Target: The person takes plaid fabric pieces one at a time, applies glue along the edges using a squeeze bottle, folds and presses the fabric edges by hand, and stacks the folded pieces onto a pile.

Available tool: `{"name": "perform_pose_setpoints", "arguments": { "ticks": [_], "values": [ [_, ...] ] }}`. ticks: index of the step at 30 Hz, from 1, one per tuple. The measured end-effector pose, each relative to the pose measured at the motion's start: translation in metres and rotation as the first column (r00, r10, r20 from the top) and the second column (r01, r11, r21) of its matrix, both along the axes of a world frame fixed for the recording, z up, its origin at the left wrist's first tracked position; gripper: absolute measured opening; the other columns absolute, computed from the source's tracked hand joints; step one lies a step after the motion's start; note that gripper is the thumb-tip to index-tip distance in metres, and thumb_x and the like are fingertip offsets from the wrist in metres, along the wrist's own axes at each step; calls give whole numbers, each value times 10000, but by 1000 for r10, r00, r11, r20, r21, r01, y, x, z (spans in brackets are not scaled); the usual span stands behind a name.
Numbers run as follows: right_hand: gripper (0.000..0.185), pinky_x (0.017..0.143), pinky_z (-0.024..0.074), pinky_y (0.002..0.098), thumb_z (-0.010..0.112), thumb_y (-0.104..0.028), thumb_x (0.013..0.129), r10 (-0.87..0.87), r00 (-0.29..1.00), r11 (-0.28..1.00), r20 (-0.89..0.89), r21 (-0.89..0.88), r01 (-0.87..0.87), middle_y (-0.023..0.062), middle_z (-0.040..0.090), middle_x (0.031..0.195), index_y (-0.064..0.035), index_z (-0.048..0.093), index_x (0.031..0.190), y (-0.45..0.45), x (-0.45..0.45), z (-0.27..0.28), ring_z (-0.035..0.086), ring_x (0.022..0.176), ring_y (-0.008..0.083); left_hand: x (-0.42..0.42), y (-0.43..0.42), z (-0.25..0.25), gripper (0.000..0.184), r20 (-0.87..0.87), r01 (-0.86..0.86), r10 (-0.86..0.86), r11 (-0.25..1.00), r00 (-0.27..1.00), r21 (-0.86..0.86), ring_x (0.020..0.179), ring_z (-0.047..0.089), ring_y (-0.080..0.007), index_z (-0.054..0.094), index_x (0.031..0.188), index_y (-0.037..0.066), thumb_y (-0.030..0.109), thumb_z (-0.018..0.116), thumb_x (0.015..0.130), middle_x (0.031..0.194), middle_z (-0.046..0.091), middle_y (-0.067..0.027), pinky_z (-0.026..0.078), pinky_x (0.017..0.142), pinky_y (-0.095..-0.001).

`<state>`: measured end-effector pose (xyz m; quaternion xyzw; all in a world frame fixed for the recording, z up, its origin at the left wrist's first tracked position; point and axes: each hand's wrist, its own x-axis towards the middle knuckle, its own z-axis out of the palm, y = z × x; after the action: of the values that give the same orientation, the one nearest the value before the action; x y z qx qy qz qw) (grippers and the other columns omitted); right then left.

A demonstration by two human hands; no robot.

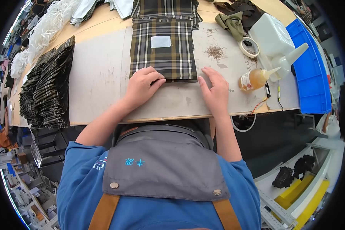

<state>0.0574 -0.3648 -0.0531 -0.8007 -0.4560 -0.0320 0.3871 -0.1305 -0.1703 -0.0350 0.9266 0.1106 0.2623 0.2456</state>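
A stack of dark plaid fabric pieces (163, 57) lies flat in front of me, with a small white rectangular patch (160, 41) on top. My left hand (145, 85) is at its near left corner, fingers curled and thumb against the near edge, closed on the fabric. Beside the near right corner rests my right hand (215, 89), its fingers stretched out and its thumb apart, holding nothing. Whether its fingertips touch the fabric I cannot tell.
Folded plaid pieces (50, 88) are piled at the left. To the right stand an amber bottle (251, 79), a white jug (272, 36), a tape roll (249, 47), pens (279, 92) and a blue bin (308, 73). White cord (51, 27) lies at the far left.
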Motion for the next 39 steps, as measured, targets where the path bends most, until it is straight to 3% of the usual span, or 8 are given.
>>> {"name": "perform_pose_setpoints", "arguments": {
  "ticks": [7, 9, 13, 16, 21, 24, 34, 39],
  "values": [
    [311, 992, 416, 399, 704, -243, 918, -51, 954, 995, 297, -72, 76, 63, 719, 1171, -118, 692, 1203, -37, 17, 22, 628, 1181, 262, -7, -3, -1, 62, 6, 20, -20, 1000, 1000, 7, 828, 643, -264, 727, 929, 45, 73, 736, 874, 865, 661, -73, 520, 733, -368],
    [316, 979, 423, 396, 703, -237, 918, -44, 941, 992, 336, -99, 82, 63, 721, 1158, -121, 690, 1212, -39, 18, 26, 629, 1178, 260, -6, -6, 4, 85, 26, -88, 98, 961, 995, -261, 838, 650, -264, 726, 952, 40, 65, 733, 871, 868, 666, -76, 522, 742, -365],
    [338, 967, 427, 397, 706, -224, 915, 60, 955, 995, 289, -99, -33, 71, 720, 1156, -115, 682, 1234, -22, 12, 26, 633, 1166, 260, -12, -6, 13, 94, 34, -106, 121, 953, 992, -285, 848, 656, -270, 726, 962, 47, 59, 730, 869, 890, 671, -78, 524, 747, -367],
    [354, 974, 426, 404, 707, -223, 914, 84, 969, 995, 231, -66, -71, 77, 715, 1171, -115, 672, 1249, -7, 9, 30, 632, 1159, 264, -30, -24, 35, 109, -53, 89, -89, 996, 995, -8, 871, 662, -276, 731, 973, 81, 100, 746, 867, 901, 673, -71, 518, 753, -378],
    [380, 993, 422, 413, 711, -221, 907, 134, 984, 991, 118, -24, -133, 86, 698, 1219, -110, 657, 1267, 8, 5, 23, 622, 1168, 271, -51, -33, 54, 244, -399, 269, -416, 888, 817, -373, 1009, 668, -284, 734, 1071, 90, 266, 743, 901, 1221, 617, -92, 547, 864, -396],
    [379, 1013, 415, 416, 716, -220, 901, 149, 986, 984, 81, -109, -140, 80, 680, 1266, -104, 659, 1258, 10, 3, 16, 604, 1200, 276, -47, -18, 62, 344, -358, 371, -513, 840, 780, -395, 1067, 668, -317, 736, 1106, 78, 378, 686, 944, 1369, 537, -110, 549, 919, -410],
    [367, 1049, 395, 424, 722, -204, 891, 151, 982, 975, 117, -180, -129, 78, 635, 1353, -82, 665, 1232, 10, 1, 18, 567, 1252, 292, 86, 170, 7, 474, -173, -229, 238, 971, 956, 69, 1204, 571, -345, 608, 1228, 34, 289, 770, 863, 1271, 613, -177, 469, 1026, -414],
    [373, 1056, 398, 439, 734, -179, 871, 189, 977, 972, 96, -163, -172, 98, 639, 1347, -72, 669, 1222, 12, 3, 16, 565, 1266, 304, 104, 176, 27, 483, -341, -262, 286, 958, 896, 115, 1038, 652, -305, 656, 1131, 111, 353, 838, 756, 962, 717, -98, 511, 886, -435]
  ]
}}
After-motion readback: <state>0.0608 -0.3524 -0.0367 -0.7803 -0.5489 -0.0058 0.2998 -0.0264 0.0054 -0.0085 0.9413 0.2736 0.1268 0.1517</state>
